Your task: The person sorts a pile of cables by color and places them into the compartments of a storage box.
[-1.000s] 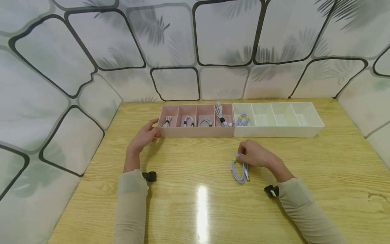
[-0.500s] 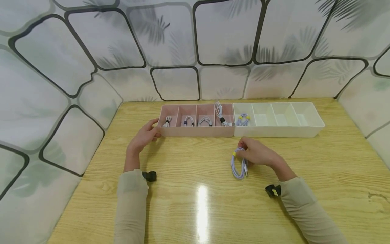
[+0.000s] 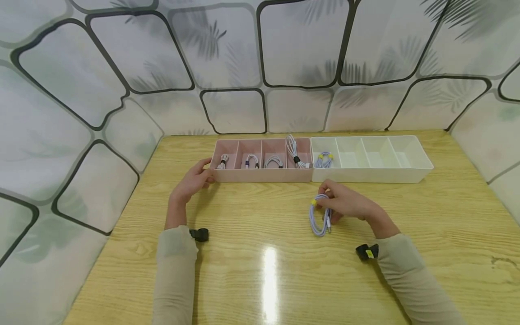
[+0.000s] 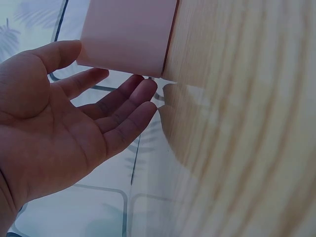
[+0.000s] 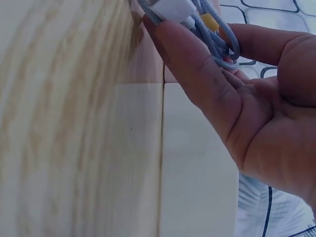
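Note:
My right hand (image 3: 345,201) pinches a coiled lavender charging cable (image 3: 314,223) by its upper end, near a yellow tie; the loop hangs down in front of the boxes. In the right wrist view, the cable's white plug (image 5: 174,10) lies against a finger and the yellow tie (image 5: 210,21) shows beside it. With loosely bent fingers, my left hand (image 3: 192,182) rests at the left end of a pink divided box (image 3: 262,176). The left wrist view has thumb and fingertips right at that box's end wall (image 4: 126,39).
A white divided box (image 3: 369,176) adjoins the pink one on the right. Bundled cables sit in the pink compartments, among them a tall white cable (image 3: 296,155). Another lavender cable (image 3: 323,160) lies in the white box's leftmost compartment. Patterned cloth (image 3: 300,108) rises behind the wooden table (image 3: 235,271).
My right hand has lifted the lavender cable slightly and shifted it a little toward the boxes, its lower fingers now spread behind the loop. The left hand has stayed in place.

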{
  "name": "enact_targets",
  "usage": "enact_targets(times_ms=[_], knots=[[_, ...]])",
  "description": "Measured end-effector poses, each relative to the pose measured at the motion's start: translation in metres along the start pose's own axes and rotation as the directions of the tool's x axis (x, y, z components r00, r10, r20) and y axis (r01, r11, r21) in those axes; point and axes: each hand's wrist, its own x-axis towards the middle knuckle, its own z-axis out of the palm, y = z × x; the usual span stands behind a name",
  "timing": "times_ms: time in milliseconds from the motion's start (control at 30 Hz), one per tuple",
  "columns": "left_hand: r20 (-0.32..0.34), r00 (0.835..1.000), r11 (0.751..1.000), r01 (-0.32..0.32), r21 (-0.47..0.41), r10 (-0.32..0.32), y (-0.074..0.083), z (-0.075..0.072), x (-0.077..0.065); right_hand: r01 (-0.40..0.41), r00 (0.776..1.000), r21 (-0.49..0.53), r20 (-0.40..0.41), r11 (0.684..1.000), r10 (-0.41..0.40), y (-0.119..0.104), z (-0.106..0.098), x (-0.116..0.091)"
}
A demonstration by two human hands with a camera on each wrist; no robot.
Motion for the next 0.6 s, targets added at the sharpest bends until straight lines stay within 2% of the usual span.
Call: enact_targets(times_ms=[167,333,600], knots=[[-0.003,1.0,1.0,0.004,0.001,-0.004,-0.0024,-0.0007,0.0027,0.015,1.0,-0.048,-0.002,0.999,-0.015,-0.0019,-0.0027,-0.0024],[0.0,1.0,1.0,0.004,0.0,-0.004,-0.0035,-0.0005,0.0036,0.026,1.0,-0.043,-0.006,0.999,-0.026,-0.0019,-0.0044,-0.0021],[0.001,1.0,1.0,0.003,0.005,-0.003,-0.0038,-0.0008,0.0038,0.09,0.996,-0.051,0.018,0.995,-0.089,0.001,-0.0075,-0.002]])
